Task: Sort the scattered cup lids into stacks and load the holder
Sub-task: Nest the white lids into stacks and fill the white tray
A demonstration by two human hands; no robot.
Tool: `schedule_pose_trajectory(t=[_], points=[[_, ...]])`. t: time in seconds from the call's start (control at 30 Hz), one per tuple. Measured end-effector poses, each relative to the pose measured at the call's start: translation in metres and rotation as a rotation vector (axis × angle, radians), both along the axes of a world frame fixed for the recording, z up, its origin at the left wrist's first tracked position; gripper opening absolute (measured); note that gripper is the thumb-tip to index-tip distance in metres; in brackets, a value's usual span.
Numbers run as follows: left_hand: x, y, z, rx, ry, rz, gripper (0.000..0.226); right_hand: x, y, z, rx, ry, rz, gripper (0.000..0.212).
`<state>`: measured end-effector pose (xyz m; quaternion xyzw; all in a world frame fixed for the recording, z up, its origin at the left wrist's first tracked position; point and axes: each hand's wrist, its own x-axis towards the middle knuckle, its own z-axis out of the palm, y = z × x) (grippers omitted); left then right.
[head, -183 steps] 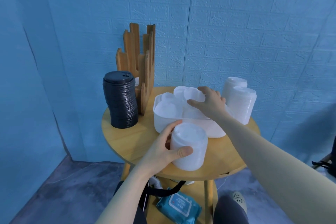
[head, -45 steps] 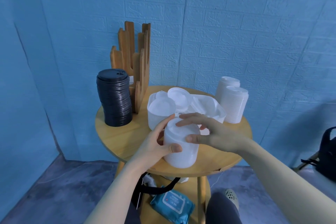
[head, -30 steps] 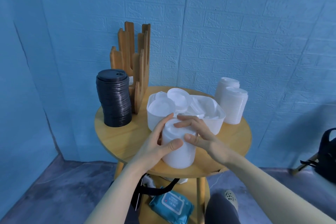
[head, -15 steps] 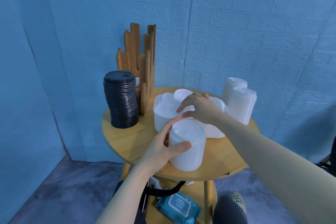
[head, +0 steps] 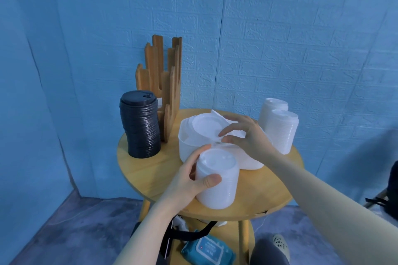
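My left hand (head: 190,180) grips a stack of white lids (head: 217,178) standing on the round wooden table (head: 155,168) near its front edge. My right hand (head: 247,135) is over the white bin (head: 193,150) and pinches a loose white lid (head: 206,127) between thumb and fingers, tilted above the bin's other lids. A tall stack of black lids (head: 141,125) stands at the table's left. The wooden lid holder (head: 163,79) rises behind it. Two more white lid stacks (head: 281,129) stand at the right.
The blue brick-pattern wall is close behind the table. A teal wipes pack (head: 207,250) and a black strap lie on the lower shelf. A dark bag (head: 392,191) sits at the far right on the floor.
My right hand left the front stack, reached into the bin and picked a loose white lid up. My left hand kept its grip on the front stack.
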<state>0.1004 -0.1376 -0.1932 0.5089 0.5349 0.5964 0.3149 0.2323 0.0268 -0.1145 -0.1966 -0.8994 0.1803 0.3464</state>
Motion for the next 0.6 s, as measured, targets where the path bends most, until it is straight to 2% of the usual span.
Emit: schedule_pose_trajectory(t=[0.1,0.2,0.27,0.33,0.43,0.6], points=[[0.0,0.0,-0.001,0.001,0.0,0.004,0.089,0.003,-0.009,0.001,-0.218,0.184,0.019,0.012],[-0.001,0.001,-0.001,0.001,-0.004,-0.004,0.096,0.01,-0.017,0.003,-0.45,0.351,0.056,0.004],[-0.001,0.001,-0.001,0.002,-0.01,-0.002,0.097,0.014,-0.022,0.004,-0.57,0.422,0.1,0.014],[-0.001,0.001,-0.001,0.004,-0.008,0.001,0.096,0.017,-0.024,0.005,-0.665,0.457,0.121,0.024],[0.0,0.0,-0.001,0.005,-0.004,-0.006,0.096,0.019,-0.026,0.007,-0.811,0.462,0.136,0.027],[0.001,-0.002,0.001,0.022,-0.008,-0.023,0.105,0.029,-0.029,0.004,-1.013,0.481,0.144,0.017]])
